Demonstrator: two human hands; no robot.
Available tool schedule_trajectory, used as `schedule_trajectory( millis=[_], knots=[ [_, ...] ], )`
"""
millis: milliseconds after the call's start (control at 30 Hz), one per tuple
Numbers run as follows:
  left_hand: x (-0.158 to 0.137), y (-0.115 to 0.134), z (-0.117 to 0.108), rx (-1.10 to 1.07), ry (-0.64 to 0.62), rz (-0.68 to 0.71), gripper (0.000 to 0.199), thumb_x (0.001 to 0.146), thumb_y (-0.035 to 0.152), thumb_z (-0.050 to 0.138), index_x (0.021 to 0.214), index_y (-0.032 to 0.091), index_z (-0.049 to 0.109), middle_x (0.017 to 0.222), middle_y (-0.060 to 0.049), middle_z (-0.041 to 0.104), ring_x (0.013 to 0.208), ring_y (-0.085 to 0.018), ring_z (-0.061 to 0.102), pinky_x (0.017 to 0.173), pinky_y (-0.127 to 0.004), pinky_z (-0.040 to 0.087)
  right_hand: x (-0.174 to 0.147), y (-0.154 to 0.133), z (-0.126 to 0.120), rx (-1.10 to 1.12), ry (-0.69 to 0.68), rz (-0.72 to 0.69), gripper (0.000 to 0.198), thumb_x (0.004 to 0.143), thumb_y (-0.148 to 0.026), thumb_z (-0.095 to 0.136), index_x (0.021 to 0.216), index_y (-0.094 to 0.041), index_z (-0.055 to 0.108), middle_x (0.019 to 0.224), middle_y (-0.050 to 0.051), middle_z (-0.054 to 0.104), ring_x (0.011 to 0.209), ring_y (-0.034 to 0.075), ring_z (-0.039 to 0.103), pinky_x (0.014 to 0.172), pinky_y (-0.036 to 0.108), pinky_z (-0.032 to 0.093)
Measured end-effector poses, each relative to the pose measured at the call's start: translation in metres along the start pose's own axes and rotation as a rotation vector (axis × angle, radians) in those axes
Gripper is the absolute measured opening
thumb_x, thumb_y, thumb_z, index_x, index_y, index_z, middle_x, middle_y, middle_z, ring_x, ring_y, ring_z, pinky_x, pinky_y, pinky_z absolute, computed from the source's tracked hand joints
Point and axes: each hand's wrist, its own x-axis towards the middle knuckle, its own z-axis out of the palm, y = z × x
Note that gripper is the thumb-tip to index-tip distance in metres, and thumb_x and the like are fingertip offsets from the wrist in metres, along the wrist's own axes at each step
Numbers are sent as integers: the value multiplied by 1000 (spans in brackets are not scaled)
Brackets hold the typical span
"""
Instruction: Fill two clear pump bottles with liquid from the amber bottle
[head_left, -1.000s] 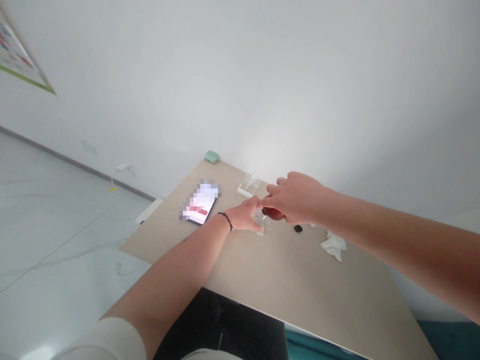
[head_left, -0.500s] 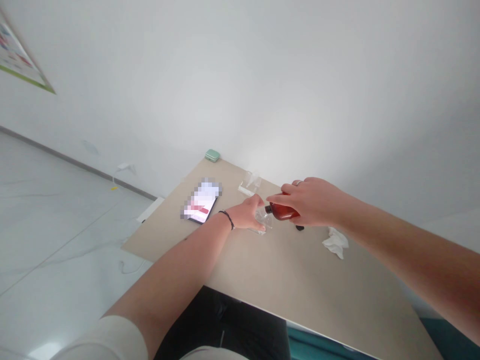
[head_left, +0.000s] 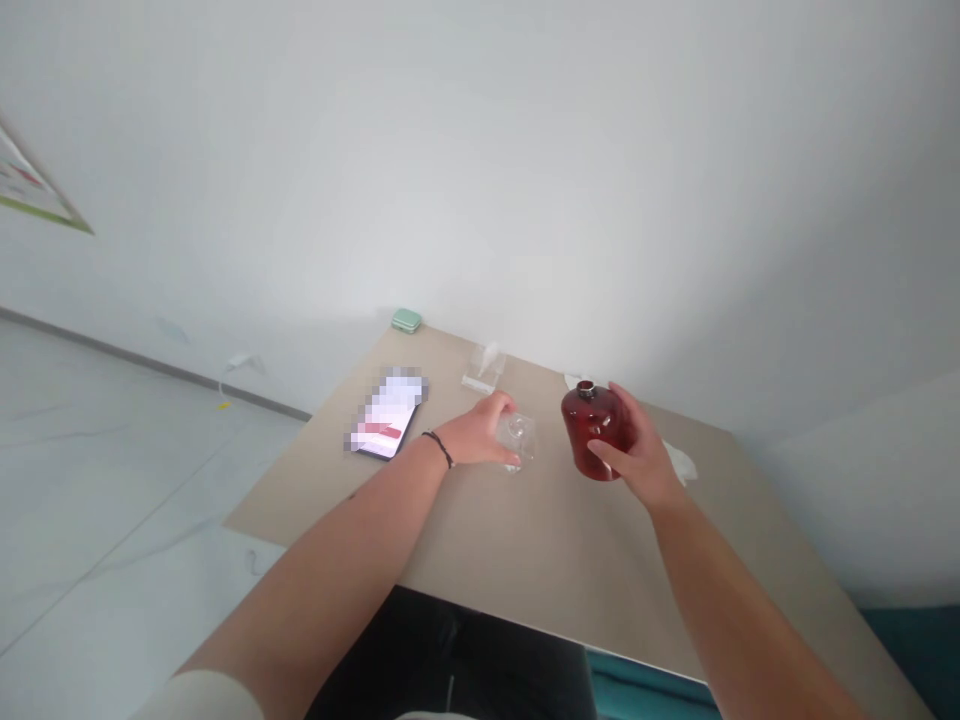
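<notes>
The reddish-brown bottle (head_left: 586, 432) is over the right part of the table (head_left: 517, 560), nearly upright, its narrow neck uncapped. Whether its base touches the tabletop, I cannot tell. It looks stiff and smooth, likely slick if wet, and with some weight to it (glass or hard plastic, the view does not settle which). Glass would make it breakable. The best hold seems to be around the body, below the shoulder, with the palm behind the curve.

The right hand (head_left: 646, 458) has it much that way: the thumb lies across the near face, a finger reaches up the far side, and the remaining fingers are hidden. The right forearm slants up from the lower right, with the wrist bent little.

The clear container (head_left: 526, 436) by the left hand (head_left: 478, 432) appears light and thin-walled, easy to nudge, so holding it low by opposite sides should suit it. The left thumb and forefinger are spread wide in a C, bracketing its near and far sides; the other fingers cannot be made out. The left arm stretches forward, a dark band (head_left: 441, 448) at the wrist.
</notes>
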Motion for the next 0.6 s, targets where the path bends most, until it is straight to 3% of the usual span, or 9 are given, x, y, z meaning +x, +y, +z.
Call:
schedule_trajectory(
  millis=[100,300,600],
  knots=[
    [-1,1,5,-20,-8,50,84,61,40,86,126,23,37,136,-15,48,130,-33,51,109,-50,41,1,12,17,221,203,62,76,91,-51,49,152,-35,7,151,16,45,125,31,60,92,52,54],
    [1,-1,14,-58,-8,90,90,62,39,86,130,24,30,135,-16,47,132,-32,49,111,-51,38,38,20,30,339,305,147,65,90,-48,47,144,-26,19,148,17,48,129,27,56,94,47,53],
    [4,-8,19,-75,13,103,87,61,33,86,129,22,32,124,-11,49,128,-31,48,112,-53,35,81,46,74,720,469,272,83,59,-37,79,129,-26,35,133,11,55,117,28,59,104,50,44]
  ],
)
